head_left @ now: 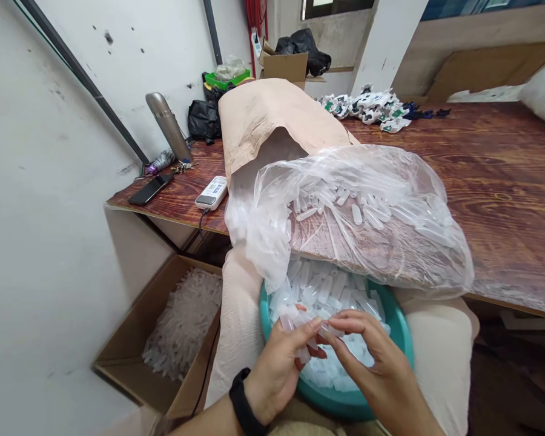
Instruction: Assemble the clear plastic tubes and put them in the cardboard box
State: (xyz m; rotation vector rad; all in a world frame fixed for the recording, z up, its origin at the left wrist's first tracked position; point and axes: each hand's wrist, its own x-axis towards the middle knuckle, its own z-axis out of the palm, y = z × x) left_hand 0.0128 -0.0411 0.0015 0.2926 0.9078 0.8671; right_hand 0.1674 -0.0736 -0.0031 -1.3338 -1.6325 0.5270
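Over a teal basin (404, 339), my left hand (284, 357) is closed around several translucent plastic tubes (293, 318). My right hand (367, 345) pinches the end of one translucent tube (331, 330) with thumb and fingertips, where it meets the left thumb. Many similar tubes (324, 284) fill the basin below both hands. A clear plastic bag (390, 248) lies at the table edge just beyond, with more tubes inside (356, 213). A black band (245, 402) circles my left wrist.
On the wood-patterned table (495, 175) are a tan sack (272, 109), a phone (151, 189), a white device with a cable (212, 192), a metal bottle (168, 127) and a pile of small white pieces (372, 108). A cardboard box (122, 357) of tubes stands at lower left.
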